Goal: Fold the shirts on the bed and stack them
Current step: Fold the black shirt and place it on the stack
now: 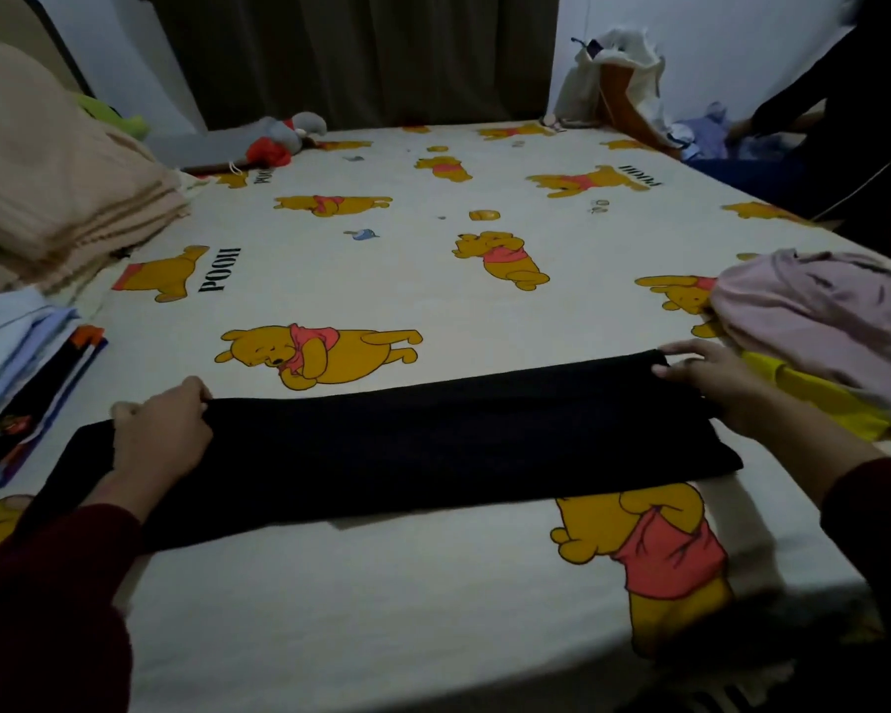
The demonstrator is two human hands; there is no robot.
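A black shirt [381,445] lies across the near part of the bed [433,584], folded into a long, narrow band of soft, matte cloth that runs from left to right. The left hand [160,429] grips its left part, fingers curled over the far edge of the fabric; the cloth beyond that hand spreads wider and is partly hidden under the dark red sleeve [47,609]. The right hand [711,373] rests on the shirt's right end, thumb lying along the far edge and fingers bent over the corner, pinching it as far as can be made out in the dim light.

The bed sheet is cream cotton printed with yellow cartoon bears in red tops. Just beside the right hand sits a loose heap of crumpled clothes [819,321], pale pink on top with a bright yellow piece [819,398] beneath. At the left edge is a stack of folded clothes [27,367], white, blue and dark layers, cut off by the frame. Behind it rests a ribbed beige blanket [57,198], folded thick. A grey and red soft toy [284,138] lies at the far side
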